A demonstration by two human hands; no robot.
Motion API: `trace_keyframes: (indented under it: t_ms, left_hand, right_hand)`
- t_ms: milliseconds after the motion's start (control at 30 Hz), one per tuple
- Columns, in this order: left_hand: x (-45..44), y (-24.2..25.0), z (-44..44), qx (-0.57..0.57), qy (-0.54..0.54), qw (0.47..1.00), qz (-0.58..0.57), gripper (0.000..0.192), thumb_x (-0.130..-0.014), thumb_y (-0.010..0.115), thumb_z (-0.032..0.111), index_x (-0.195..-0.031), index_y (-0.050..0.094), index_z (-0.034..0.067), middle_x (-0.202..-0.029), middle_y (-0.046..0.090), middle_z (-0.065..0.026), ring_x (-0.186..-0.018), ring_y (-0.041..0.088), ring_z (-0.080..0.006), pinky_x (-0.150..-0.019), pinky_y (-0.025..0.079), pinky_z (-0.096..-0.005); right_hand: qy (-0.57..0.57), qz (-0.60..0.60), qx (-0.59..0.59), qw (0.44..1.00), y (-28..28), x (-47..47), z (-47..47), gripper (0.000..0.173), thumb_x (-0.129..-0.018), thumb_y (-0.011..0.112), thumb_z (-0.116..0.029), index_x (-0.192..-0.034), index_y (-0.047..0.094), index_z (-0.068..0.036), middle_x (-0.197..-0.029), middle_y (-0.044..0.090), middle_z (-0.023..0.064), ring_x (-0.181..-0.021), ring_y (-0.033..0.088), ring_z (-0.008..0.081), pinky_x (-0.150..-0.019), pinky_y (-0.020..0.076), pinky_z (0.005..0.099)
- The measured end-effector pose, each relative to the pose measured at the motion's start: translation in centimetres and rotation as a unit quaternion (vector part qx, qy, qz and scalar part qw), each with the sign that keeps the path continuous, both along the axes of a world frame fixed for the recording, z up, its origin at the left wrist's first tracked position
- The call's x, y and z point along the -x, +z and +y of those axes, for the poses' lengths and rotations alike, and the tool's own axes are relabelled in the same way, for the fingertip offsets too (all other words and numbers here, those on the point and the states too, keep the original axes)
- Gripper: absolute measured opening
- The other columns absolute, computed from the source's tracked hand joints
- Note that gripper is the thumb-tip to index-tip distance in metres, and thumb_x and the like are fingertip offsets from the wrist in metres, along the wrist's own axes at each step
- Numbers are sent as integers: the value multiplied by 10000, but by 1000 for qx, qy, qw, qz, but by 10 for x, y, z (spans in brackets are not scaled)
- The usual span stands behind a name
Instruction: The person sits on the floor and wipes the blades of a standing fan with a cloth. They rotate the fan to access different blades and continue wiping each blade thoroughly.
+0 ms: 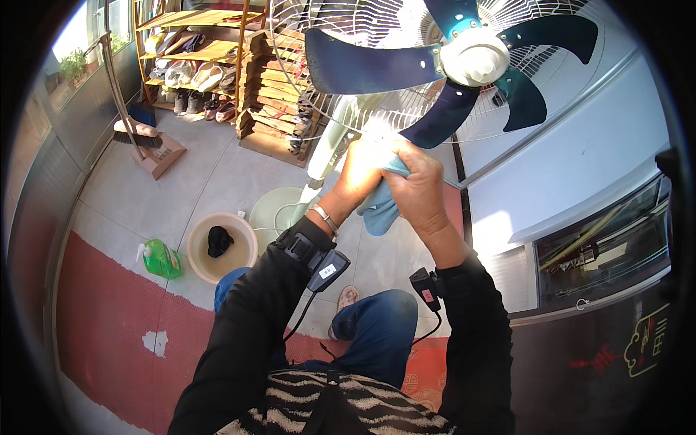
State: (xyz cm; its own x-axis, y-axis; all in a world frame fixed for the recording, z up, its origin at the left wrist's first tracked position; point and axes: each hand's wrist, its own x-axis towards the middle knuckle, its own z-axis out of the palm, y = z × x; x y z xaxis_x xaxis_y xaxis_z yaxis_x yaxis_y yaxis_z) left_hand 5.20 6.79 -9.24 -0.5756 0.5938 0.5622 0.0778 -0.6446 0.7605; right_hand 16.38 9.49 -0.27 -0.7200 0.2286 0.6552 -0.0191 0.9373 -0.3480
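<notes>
A light blue cloth [379, 211] hangs bunched between my two hands at the lower rim of a pedestal fan. My right hand [420, 176] grips it with the thumb pressed on top. Against the cloth's other side, my left hand [356, 169] is closed on it too, its fingertips washed out by glare. The wire rear grille [288, 68] stands behind the exposed dark blue blades [375, 64], which have a white hub [474, 57]; no front grille covers them. Below, the pale green post [333, 138] slants down to a round base [266, 209].
A pink basin [196, 255] holds murky water and a black item [219, 241]. Beside it is a green pump bottle [162, 259]. A broom [136, 129] and dustpan [159, 155], a shoe shelf [190, 50] and wooden rack [274, 103] stand farther back. To the right is a dark glass-fronted cabinet [592, 348].
</notes>
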Motion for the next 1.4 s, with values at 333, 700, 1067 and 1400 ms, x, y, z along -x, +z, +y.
trace_keyframes:
  t_ms: [333,700,1067,1400]
  left_hand:
    - [-24,51,-77,1,228,942,248,252,-932,647,-32,-1177,683,16,-1047,732,-104,-952,686,-218,-849,540,-315]
    - [20,91,-49,186,345,876,282,459,-890,739,83,-1329,603,99,-1073,717,-79,-983,697,-215,-862,544,-333]
    - [23,82,-7,230,135,942,204,314,-925,739,78,-1226,659,34,-955,715,-29,-892,648,-92,-839,532,-266]
    - [12,103,-9,268,31,959,85,322,-905,764,107,-1198,658,25,-997,678,-10,-907,645,-106,-819,521,-242]
  right_hand:
    - [-36,56,162,985,-55,-124,-19,330,-795,704,103,-1103,689,-12,-952,726,91,-829,690,146,-747,536,270]
    - [-25,109,246,963,-104,-164,-12,313,-843,721,47,-1146,680,-19,-923,713,67,-847,668,122,-762,522,257]
    - [-10,45,295,954,-219,-164,12,253,-847,697,3,-1096,705,-47,-963,742,120,-839,713,211,-768,549,307]
    - [-57,13,300,952,-228,-175,30,275,-827,694,-33,-1098,707,-77,-934,744,143,-818,722,279,-742,550,346]
